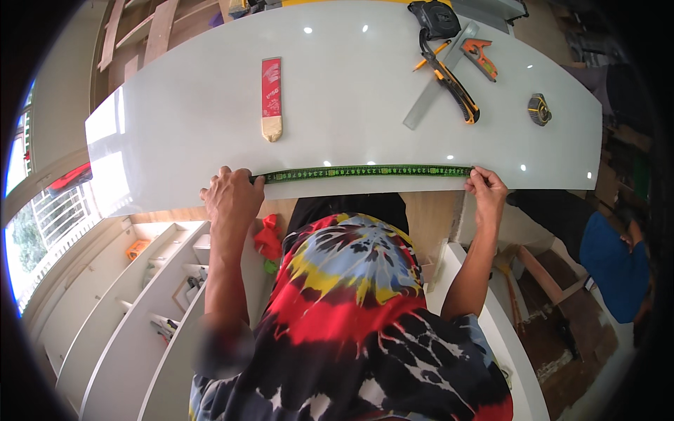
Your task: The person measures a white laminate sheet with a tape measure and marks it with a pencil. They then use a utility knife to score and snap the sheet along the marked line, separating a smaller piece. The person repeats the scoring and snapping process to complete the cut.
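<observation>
A green tape measure blade (pixel 365 172) is stretched along the near edge of a glossy white tabletop (pixel 337 130), lying nearly flat. Its left end is gripped by my left hand (pixel 233 196), fingers curled over it; whatever lies under the palm is hidden. At the other end, my right hand (pixel 487 189) pinches the blade between thumb and fingertips. Beyond the blade, closer to my left hand, lies a flat red-and-tan packet (pixel 272 95). A second tape measure (pixel 539 110), yellow and black, sits past my right hand.
Toward the far right of the tabletop are a utility knife (pixel 456 90), a metal ruler (pixel 423 104), an orange square head (pixel 481 59), a pencil (pixel 432 56) and a black case (pixel 435 19). White shelving (pixel 151 316) stands at lower left. A person in blue (pixel 612 259) is at right.
</observation>
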Motion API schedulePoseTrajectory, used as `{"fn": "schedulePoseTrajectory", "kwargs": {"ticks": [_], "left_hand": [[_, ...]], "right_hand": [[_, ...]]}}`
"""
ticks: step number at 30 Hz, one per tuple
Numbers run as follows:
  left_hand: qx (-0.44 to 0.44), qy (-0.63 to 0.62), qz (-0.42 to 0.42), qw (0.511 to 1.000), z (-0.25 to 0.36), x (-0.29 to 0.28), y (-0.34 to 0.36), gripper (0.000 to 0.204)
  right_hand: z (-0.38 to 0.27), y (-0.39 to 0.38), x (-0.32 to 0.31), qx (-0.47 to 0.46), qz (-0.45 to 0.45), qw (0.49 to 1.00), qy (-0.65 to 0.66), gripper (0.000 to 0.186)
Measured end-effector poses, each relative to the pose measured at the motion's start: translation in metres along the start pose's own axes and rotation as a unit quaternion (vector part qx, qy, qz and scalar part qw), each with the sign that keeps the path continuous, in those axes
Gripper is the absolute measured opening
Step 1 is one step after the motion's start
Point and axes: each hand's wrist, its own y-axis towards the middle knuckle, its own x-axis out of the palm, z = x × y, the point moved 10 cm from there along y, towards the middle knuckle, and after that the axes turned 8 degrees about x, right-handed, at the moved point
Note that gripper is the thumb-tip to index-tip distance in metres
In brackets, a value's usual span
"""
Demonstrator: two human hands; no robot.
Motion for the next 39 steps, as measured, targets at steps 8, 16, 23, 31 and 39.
{"fn": "schedulePoseTrajectory", "kwargs": {"ticks": [8, 16, 23, 31, 39], "left_hand": [[-0.014, 0.032, -0.03, 0.999, 0.002, 0.003, 0.007, 0.032], [-0.012, 0.044, -0.032, 0.998, 0.006, 0.002, 0.008, 0.032], [-0.008, 0.056, -0.037, 0.998, 0.006, 0.002, 0.011, 0.035], [-0.015, 0.058, -0.054, 0.997, 0.008, 0.001, 0.012, 0.045], [-0.02, 0.073, -0.071, 0.995, 0.01, 0.002, 0.016, 0.05]], "right_hand": [[-0.003, -0.003, 0.003, 0.019, -0.007, 1.0, 0.015, 0.017], [0.001, -0.001, 0.002, 0.017, -0.017, 0.999, 0.021, 0.017], [0.0, -0.001, 0.002, 0.018, -0.017, 1.0, 0.007, 0.017], [-0.002, -0.002, 0.004, 0.017, -0.013, 1.0, -0.003, 0.018], [-0.004, -0.006, 0.007, 0.027, -0.007, 1.0, 0.002, 0.018]]}}
